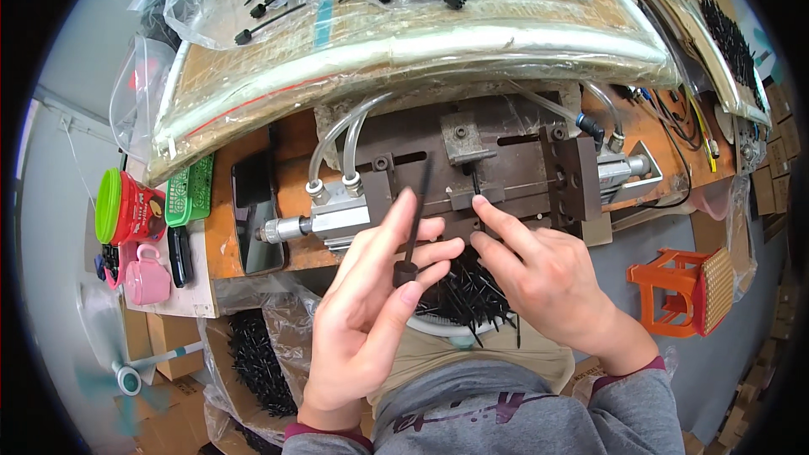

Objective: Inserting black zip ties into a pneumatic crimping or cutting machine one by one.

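My left hand (362, 312) is raised in front of the bench. Its thumb and fingers hold a slim black rod (415, 232) with a thick knob at its lower end, tilted nearly upright. My right hand (543, 274) reaches to the middle of a dark metal fixture (522, 175). There the index fingertip touches a second black rod (474, 181) lying in a small block under a metal clamp, with another fingertip close below. Part of this rod is hidden by the fingers. Below the fixture, between my hands, a white-rimmed container holds many black rods (472, 291).
Clear air hoses (330, 139) join cylinders at both fixture ends. Beyond it, a plastic-wrapped board (404, 50) bears loose black rods. A phone (257, 211), a green basket (192, 190) and a pink cup (147, 276) stand left; an orange stool (670, 291) stands right.
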